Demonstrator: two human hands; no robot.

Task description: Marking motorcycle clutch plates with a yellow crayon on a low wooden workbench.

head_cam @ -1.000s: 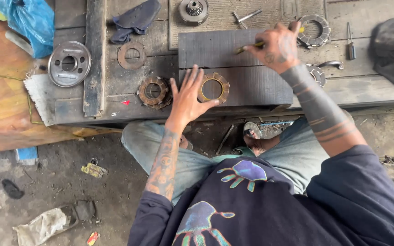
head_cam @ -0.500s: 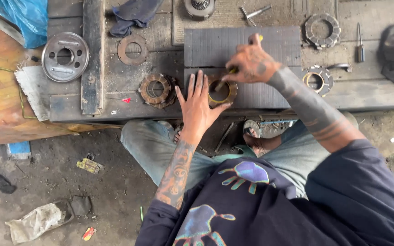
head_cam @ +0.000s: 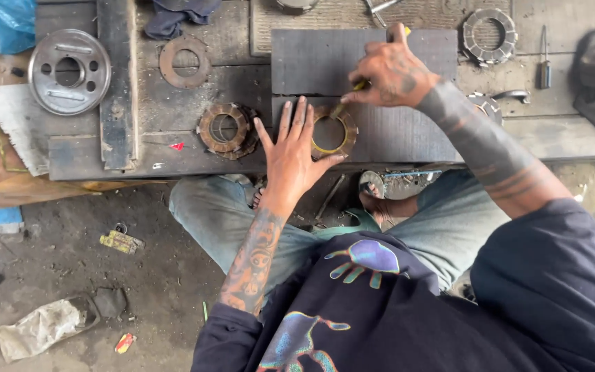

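Both hands have closed in since a second ago: the right hand (head_cam: 390, 72), then up at the far edge of the dark slab (head_cam: 297, 62), has come down to the ring, and the left hand (head_cam: 294, 155) has slid right to pin it.

Now the brown ring (head_cam: 330, 133) lies flat on the slab, near its front edge, just at 3 o'clock from a stack of similar toothed rings (head_cam: 225, 131). The left hand is spread open, palm down, with its fingertips (head_cam: 302, 109) and thumb pressing the ring's 9 o'clock side; it grips nothing, it only holds down. The right hand is closed around a thin yellow-handled tool (head_cam: 352, 93), whose tip meets the ring's rim at about 1 o'clock.

The tool's long axis runs from 2 o'clock at the handle down to 8 o'clock at the tip, pointing at the ring and towards the left fingers. The ring itself is round, with its hole facing up.

As a judgement: if the tip skids off the rim, it could jab the left fingers, which lie right in its line. With only one side pinned, the ring may also turn or slide on the smooth slab.
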